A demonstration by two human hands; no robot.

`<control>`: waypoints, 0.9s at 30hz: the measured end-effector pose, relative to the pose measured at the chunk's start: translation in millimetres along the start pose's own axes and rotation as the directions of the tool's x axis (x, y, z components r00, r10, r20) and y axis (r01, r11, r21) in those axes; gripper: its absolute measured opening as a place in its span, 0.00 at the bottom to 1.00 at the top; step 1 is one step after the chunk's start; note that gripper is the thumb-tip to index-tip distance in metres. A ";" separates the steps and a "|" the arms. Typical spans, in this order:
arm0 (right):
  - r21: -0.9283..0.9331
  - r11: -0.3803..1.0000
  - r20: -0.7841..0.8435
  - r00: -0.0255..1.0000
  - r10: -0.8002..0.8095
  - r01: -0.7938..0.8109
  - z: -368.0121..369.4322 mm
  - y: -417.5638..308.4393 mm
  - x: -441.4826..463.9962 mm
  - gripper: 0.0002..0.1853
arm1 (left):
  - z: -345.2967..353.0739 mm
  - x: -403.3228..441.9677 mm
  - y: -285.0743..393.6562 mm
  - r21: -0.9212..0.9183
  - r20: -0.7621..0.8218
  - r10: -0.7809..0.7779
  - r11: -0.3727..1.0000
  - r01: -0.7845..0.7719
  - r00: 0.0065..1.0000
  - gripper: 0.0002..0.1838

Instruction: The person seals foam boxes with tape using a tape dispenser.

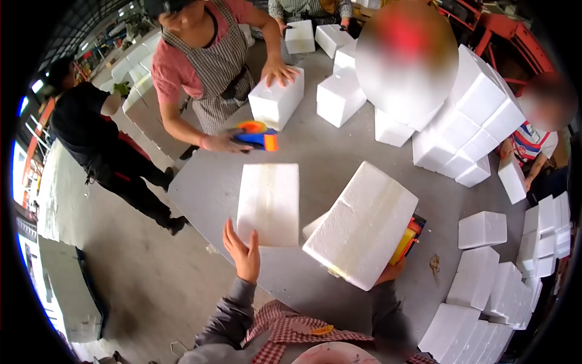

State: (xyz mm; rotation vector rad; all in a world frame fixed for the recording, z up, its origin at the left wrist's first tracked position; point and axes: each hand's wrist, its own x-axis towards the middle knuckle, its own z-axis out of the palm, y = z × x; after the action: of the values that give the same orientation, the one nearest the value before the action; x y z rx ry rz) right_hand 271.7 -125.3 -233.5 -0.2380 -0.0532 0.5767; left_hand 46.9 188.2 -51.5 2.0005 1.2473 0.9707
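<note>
Left hand (244, 255) is held spread beside left box (268, 203); right hand (390, 273), near tape gun (406, 241), is part-hidden by right box (362, 224), grip unclear.

A gray surface (321, 145) is viewed from above by a single camera worn on the head, pitched forward and down. The wearer's red checked apron (273, 326) is caught at closest range along the bottom edge, with the left fingers (231, 236) framed at near range, left of center. A co-worker (212, 67) is pictured farther off at upper left, across the surface, while floor (151, 261) is taken in at lower left. Lines are bowed by a very wide lens, and the corners are blacked out.
</note>
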 end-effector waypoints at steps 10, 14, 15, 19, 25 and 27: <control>-0.001 0.999 -0.093 0.995 0.048 -0.048 107.5 196.2 58.0 0.23 | -7.6 90.5 -159.2 -0.461 0.039 -0.030 0.886 0.045 0.999 0.28; 0.038 0.999 -0.190 0.981 0.033 -0.026 153.1 219.9 96.7 0.23 | -97.4 70.4 103.8 -0.788 -0.059 -0.127 0.614 0.032 0.990 0.27; 0.078 0.994 -0.299 0.949 0.102 -0.082 165.3 209.4 91.3 0.22 | -93.3 55.2 105.8 -0.909 0.142 0.426 0.414 -0.052 0.894 0.32; -0.430 0.867 -0.295 0.947 0.130 -0.253 150.0 129.1 60.5 0.17 | -73.5 -23.6 233.0 -0.724 0.439 0.770 0.608 0.325 -0.462 0.28; -0.551 0.834 -0.319 0.917 -0.240 0.026 210.8 -59.5 -130.0 0.12 | -41.7 -130.2 270.1 -0.693 -0.121 0.651 0.485 0.534 -0.749 0.24; -0.542 0.839 -0.421 0.849 -0.319 0.046 213.9 -86.1 -194.7 0.16 | -40.9 -161.8 285.2 -0.597 -0.200 0.561 0.580 0.554 -0.803 0.24</control>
State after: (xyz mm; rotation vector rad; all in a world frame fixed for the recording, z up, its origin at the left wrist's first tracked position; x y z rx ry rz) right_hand 129.7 -257.0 -2.0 -0.8982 0.2756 0.2733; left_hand 105.0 -67.6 149.3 0.9360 -1.4830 -1.0044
